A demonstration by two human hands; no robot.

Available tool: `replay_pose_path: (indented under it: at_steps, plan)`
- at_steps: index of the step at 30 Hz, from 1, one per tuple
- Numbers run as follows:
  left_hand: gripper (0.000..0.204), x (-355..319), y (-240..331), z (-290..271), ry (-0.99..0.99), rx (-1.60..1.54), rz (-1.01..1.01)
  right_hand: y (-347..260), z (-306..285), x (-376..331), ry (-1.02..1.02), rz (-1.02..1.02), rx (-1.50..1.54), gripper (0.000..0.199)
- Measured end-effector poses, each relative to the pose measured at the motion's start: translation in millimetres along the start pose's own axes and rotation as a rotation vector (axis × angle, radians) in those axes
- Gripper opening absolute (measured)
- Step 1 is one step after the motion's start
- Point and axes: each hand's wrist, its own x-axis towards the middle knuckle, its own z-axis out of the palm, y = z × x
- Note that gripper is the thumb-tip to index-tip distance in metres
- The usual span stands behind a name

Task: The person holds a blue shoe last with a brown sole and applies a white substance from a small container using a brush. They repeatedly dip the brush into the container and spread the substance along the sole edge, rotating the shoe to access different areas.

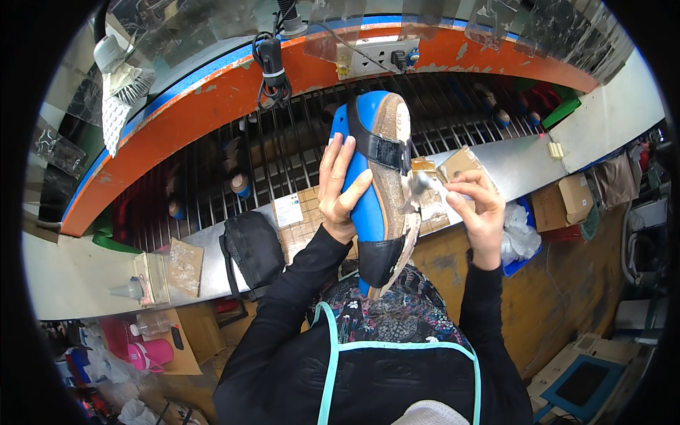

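My left hand (338, 190) is wrapped around a blue shoe last (367, 214), thumb across its side. A sandal with black straps (382, 150) and a brown cork-like footbed (391, 185) is fitted on the last, its sole side turned to the right. The toe or heel end points away from me; which one I cannot tell. My right hand (484, 212) pinches a small white-handled brush (423, 182) between thumb and fingers. The brush's grey head is at the sole's edge, partly blurred; whether it touches is unclear.
Beyond the metal ledge (524, 161) runs a roller conveyor (283, 145) carrying several shoes on blue lasts under an orange arched frame (205, 103). A black pouch (253, 248) and cardboard (301, 227) lie on the ledge. A blue bin (528, 261) with plastic bags stands at right.
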Motion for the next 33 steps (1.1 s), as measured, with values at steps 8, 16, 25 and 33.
replay_pose_path:
  at_steps: [8, 16, 25, 33]
  plan:
    - [0.043, -6, -9, -6, 0.000, 0.153, 0.061, -11, 24, -61, 0.094, 0.288, 0.150, 0.015]
    - [0.047, -11, -8, -6, -0.078, 0.150, 0.101, -21, 30, -47, 0.193, 0.137, -0.217, 0.016]
    - [0.043, -9, -4, -17, -0.187, 0.224, 0.143, -21, 35, -39, 0.257, -0.003, -0.502, 0.017]
    - [0.040, -5, -4, -17, -0.206, 0.243, 0.165, -23, 40, -35, 0.354, -0.219, -0.822, 0.022]
